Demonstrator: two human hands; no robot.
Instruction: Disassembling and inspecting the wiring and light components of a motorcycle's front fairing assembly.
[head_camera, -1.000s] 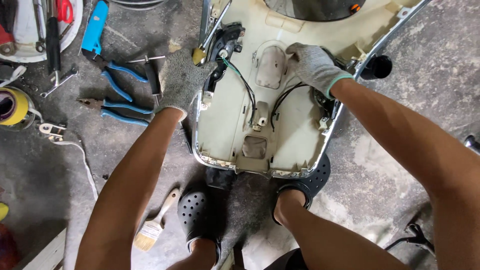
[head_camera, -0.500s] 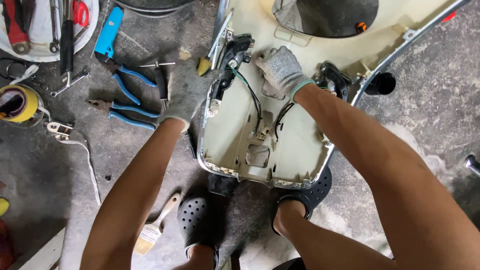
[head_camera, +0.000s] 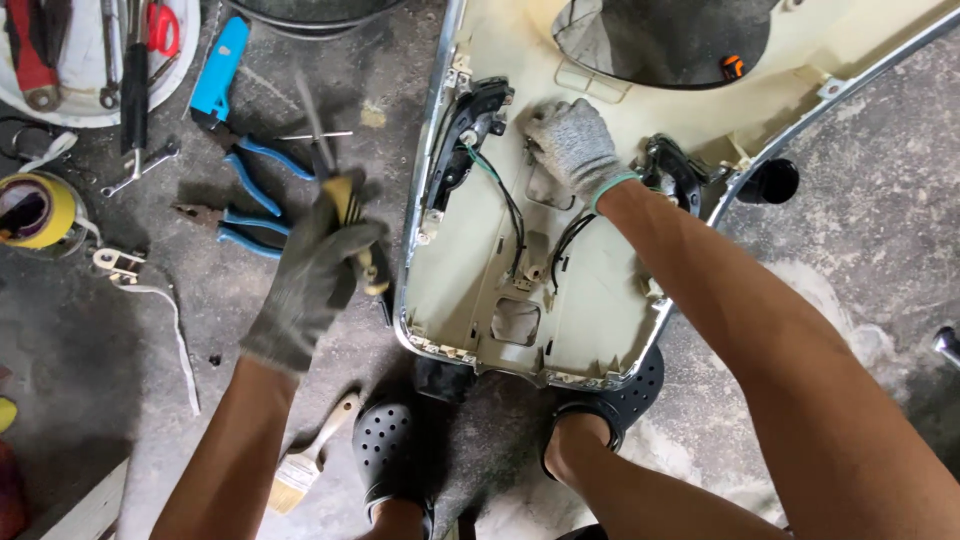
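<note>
- The left hand, in a dark grey glove, was closed around a yellow-handled screwdriver above the concrete floor, the shaft blurred and pointing away from the person.
- The right hand, in a light grey glove, pressed flat on the inner side of a cream plastic body panel; its grip held nothing that could be made out.
- The panel lay on the floor in front of two black clogs, with black wires running down its middle.
- Two blue-handled pliers lay on the floor just left of the left hand.
- A roll of yellow tape sat by the floor's left edge.
- A paintbrush lay beside the left clog.
- A white tray of tools occupied the top left corner.
</note>
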